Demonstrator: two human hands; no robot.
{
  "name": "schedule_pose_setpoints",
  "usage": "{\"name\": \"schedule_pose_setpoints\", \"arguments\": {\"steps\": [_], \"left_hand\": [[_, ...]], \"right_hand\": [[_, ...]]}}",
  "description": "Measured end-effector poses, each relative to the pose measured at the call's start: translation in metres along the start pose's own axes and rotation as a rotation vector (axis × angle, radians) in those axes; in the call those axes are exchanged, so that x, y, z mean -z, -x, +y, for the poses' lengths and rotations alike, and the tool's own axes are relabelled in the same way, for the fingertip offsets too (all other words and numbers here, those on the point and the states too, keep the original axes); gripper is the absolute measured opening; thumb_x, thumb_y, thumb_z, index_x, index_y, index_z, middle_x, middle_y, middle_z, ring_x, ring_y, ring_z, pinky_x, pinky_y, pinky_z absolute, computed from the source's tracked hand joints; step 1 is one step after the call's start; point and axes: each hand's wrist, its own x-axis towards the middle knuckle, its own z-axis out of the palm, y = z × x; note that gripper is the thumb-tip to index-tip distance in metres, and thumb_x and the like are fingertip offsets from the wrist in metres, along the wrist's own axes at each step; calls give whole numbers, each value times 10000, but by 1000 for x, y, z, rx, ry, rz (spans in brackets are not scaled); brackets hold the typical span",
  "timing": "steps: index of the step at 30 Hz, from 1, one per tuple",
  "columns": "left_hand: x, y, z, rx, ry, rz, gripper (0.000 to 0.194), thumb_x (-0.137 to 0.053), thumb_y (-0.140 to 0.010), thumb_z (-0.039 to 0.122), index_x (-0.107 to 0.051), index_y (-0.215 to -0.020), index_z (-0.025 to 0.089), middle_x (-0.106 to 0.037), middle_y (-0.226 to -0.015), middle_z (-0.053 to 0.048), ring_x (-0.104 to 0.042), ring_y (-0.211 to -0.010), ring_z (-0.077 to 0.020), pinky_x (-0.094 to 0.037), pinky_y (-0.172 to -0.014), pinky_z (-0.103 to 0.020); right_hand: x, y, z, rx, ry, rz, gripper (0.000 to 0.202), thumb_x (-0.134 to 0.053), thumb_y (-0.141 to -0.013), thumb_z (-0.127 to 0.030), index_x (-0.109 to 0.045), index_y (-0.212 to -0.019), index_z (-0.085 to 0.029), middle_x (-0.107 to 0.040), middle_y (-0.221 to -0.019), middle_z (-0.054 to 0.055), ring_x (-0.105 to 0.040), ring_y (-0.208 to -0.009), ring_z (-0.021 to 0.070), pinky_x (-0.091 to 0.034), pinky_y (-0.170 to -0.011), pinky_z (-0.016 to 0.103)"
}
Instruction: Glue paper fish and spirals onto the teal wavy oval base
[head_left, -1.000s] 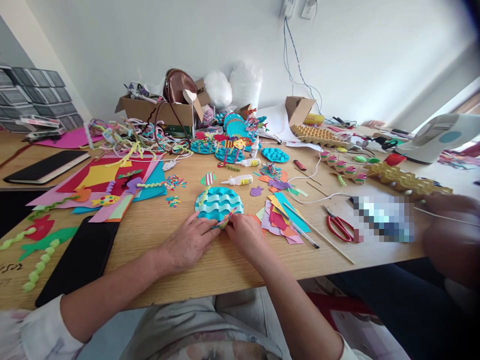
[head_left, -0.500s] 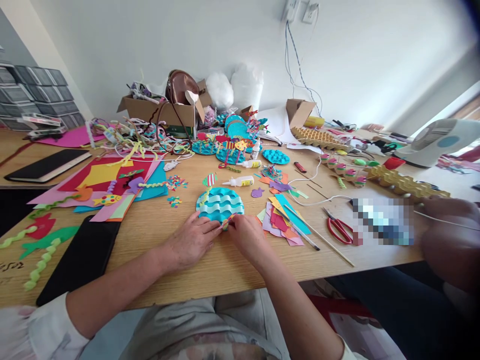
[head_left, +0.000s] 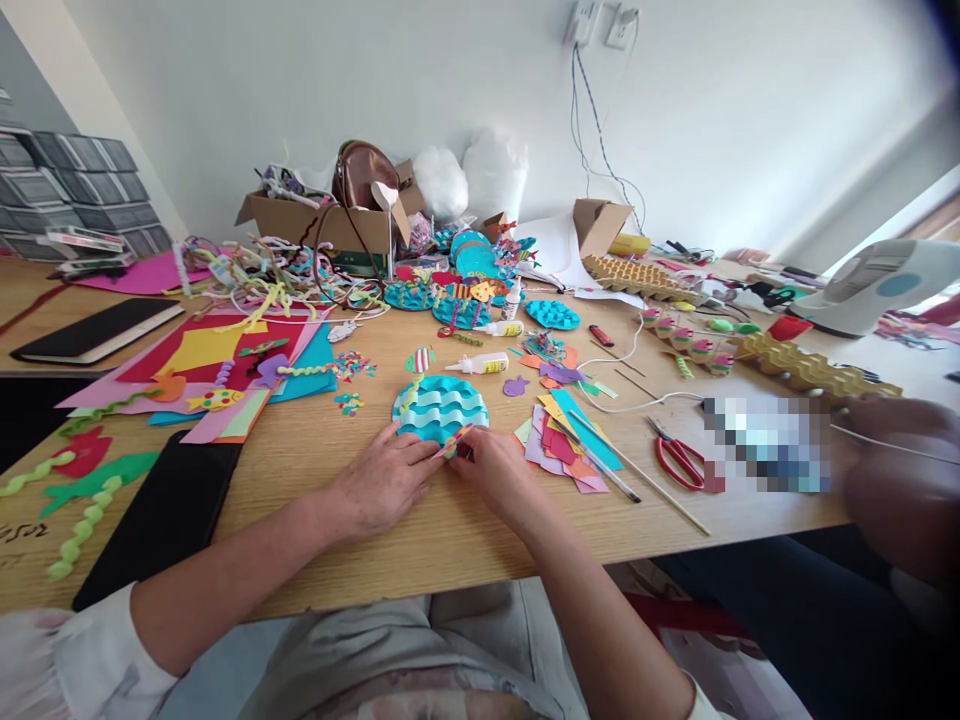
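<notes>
A blue round disc (head_left: 442, 386) with pale wavy strips across it lies on the table before me. At its near edge, my right hand (head_left: 495, 470) pinches a small multicoloured spotted paper cutout (head_left: 455, 440). My left hand (head_left: 382, 488) is palm down, its outer fingers by the disc's rim and its index fingertip at the cutout's left end; the thumb is mostly hidden. A striped paper fish (head_left: 420, 359) on a yellow-green twisted stem (head_left: 410, 394) stands at the disc's left side. Just beyond lies a white glue bottle (head_left: 480, 363).
Paper scraps (head_left: 559, 440), a pen (head_left: 611, 473), a thin stick (head_left: 660, 490) and red-handled scissors (head_left: 679, 460) lie to the right. Coloured sheets (head_left: 187, 365) and a black flat slab (head_left: 161, 520) are left. Another person's arm (head_left: 900, 480) rests at far right.
The spotted cutout has tilted up and shows more of its face between my fingers. My right hand has shifted slightly; the disc and left hand stay nearly in place.
</notes>
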Motion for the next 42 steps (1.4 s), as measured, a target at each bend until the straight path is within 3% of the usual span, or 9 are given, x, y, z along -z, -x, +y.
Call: {"name": "schedule_pose_setpoints", "arguments": {"steps": [5,10,17,22,26,32,42], "left_hand": [[0,-1,1,-5,-11,20,300,-456,-874,200,-540,-1162,185,-596,-1163,-71,-506,-1054,-238,-300,-982,-478],[1,-1,4,-7,-37,16,285,-446,-883,201,-552,-1145,164,-607,-1141,-71,-521,-1017,-235,-305,-966,-475],[-1,-1,6,-22,-69,36,282,-422,-896,208,-551,-1143,159,-605,-1134,-79,-508,-1032,-242,-296,-970,-472],[-1,1,6,-2,-49,25,299,-455,-875,198,-543,-1158,159,-587,-1162,-81,-507,-1042,-245,-302,-980,-483],[-1,1,6,31,-33,28,326,-489,-851,188,-534,-1173,168,-549,-1205,-96,-497,-1076,-255,-297,-993,-504],[-1,1,6,27,-15,30,312,-482,-853,180,-539,-1159,184,-592,-1111,-70,-516,-1031,-230,-307,-994,-484],[-4,2,4,26,-6,43,300,-464,-867,201,-556,-1151,188,-601,-1134,-68,-511,-1064,-244,-310,-988,-487]], "right_hand": [[2,-8,-3,44,82,-45,204,-477,-787,-198,-677,-826,-212,-677,-922,32,-596,-832,146,-337,-615,228],[5,-14,-4,-28,130,-105,214,-479,-757,-238,-678,-825,-199,-689,-854,58,-610,-789,180,-331,-553,244],[5,-18,-13,-105,157,-140,281,-442,-760,-221,-679,-905,-178,-682,-953,110,-623,-845,231,-389,-589,270],[3,-11,-18,-121,177,-106,278,-437,-796,-235,-677,-925,-183,-682,-951,114,-625,-863,235,-407,-619,280],[4,-2,-15,-52,148,-77,267,-430,-823,-224,-690,-879,-213,-689,-945,78,-616,-885,206,-388,-642,259],[3,5,-11,-71,110,5,267,-441,-835,-195,-665,-962,-267,-690,-963,34,-611,-874,166,-361,-662,243],[0,-2,-7,-1,112,-33,213,-462,-807,-216,-662,-876,-237,-676,-960,26,-603,-870,162,-358,-641,242]]}}
